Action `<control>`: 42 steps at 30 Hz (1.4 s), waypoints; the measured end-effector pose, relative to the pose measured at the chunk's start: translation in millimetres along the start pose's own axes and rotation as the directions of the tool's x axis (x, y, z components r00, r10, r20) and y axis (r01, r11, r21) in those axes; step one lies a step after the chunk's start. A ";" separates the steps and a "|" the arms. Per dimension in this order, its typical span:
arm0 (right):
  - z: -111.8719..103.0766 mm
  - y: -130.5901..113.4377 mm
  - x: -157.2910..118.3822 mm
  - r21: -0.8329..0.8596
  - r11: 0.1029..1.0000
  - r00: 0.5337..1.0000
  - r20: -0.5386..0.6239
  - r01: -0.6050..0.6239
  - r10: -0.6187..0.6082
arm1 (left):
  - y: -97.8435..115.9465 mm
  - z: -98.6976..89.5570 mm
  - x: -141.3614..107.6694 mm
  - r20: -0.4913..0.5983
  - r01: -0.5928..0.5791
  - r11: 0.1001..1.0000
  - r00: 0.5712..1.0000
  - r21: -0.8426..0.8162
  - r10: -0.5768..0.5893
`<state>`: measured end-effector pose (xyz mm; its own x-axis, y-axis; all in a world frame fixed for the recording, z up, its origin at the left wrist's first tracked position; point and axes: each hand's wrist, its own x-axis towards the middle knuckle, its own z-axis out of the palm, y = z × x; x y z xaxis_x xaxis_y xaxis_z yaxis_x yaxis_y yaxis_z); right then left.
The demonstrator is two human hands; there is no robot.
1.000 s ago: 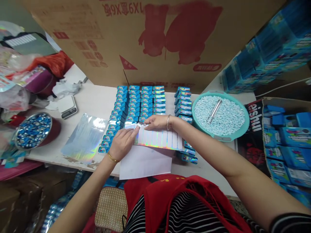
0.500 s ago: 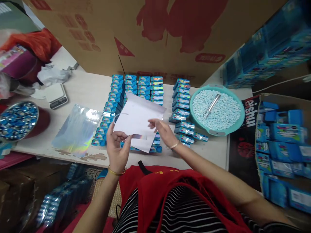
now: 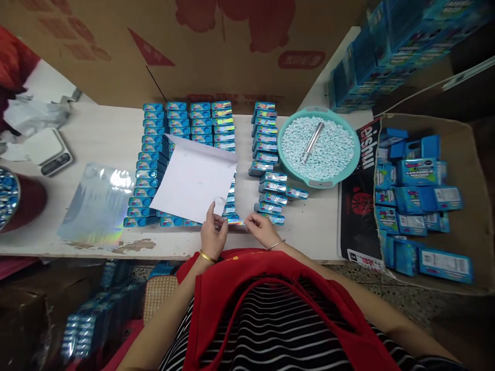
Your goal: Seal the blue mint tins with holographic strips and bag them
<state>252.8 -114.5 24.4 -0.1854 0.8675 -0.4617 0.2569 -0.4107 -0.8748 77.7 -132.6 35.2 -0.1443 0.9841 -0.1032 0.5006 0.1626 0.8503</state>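
Note:
My left hand (image 3: 214, 233) is closed at the lower right corner of a white sheet (image 3: 195, 180), pinching one end of a narrow shiny strip (image 3: 235, 222). The strip's other end is between the closed fingertips of my right hand (image 3: 263, 230). The sheet lies over rows of small blue boxes (image 3: 151, 138), hiding part of them. To the right stands another column of blue boxes (image 3: 265, 138), its nearest ones just beyond my right hand. A silvery iridescent sheet (image 3: 98, 203) lies flat on the table at the left.
A teal basin (image 3: 280, 149) of pale pellets holds a metal tube (image 3: 314, 141). A cardboard box (image 3: 474, 206) of blue packs stands right. A white scale (image 3: 50, 152) and a red tub (image 3: 33, 201) are left. A big carton (image 3: 127, 77) stands behind.
The view has shifted right. My hands have come closer to the table's front edge, the white sheet now lies lower over the boxes, and my right hand has closed on the strip's end.

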 end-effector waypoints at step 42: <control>116.6 -80.0 11.5 0.160 0.952 0.871 0.463 -0.263 0.163 | -2.0 -154.6 -20.6 -0.156 0.281 0.873 0.917 -0.399 -0.367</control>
<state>119.5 -104.4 71.9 -0.5593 0.5586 -0.6124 0.1416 -0.6636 -0.7346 -52.3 -164.2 115.4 -0.4491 0.8319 -0.3261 0.0556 0.3902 0.9190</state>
